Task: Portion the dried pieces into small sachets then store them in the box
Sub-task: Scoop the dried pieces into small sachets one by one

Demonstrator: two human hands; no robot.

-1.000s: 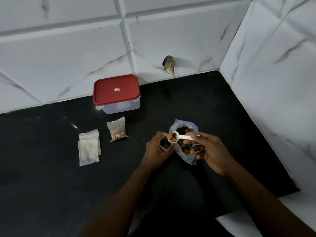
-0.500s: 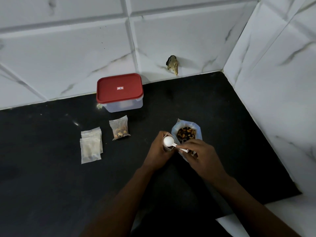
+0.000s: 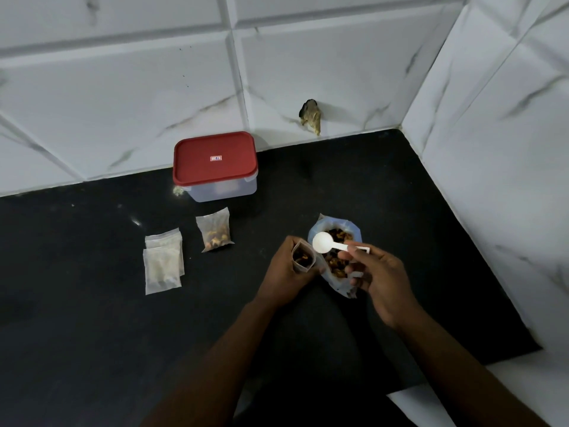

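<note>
My left hand [image 3: 284, 271] grips a small open sachet [image 3: 303, 257] with brown dried pieces inside. Right beside it, my right hand [image 3: 377, 277] pinches the handle of a white plastic spoon [image 3: 328, 243], its bowl turned face down and held between the sachet and the open bag of dried pieces [image 3: 337, 255]. The same hand's lower fingers hold that bag's side. A filled sachet [image 3: 215, 229] lies flat on the black counter to the left. Two empty sachets [image 3: 163, 261] lie stacked further left. The clear box with a red lid [image 3: 215, 163] stands shut by the back wall.
The black counter [image 3: 92, 318] ends at white marble-patterned tiled walls at the back and right. A small brownish chipped patch [image 3: 311, 115] marks the back wall. A white ledge [image 3: 415, 405] shows at the lower right.
The spoon carried dried pieces from the bag to the sachet, tipped over it, and has now drawn back a little to the right with its bowl upside down.
</note>
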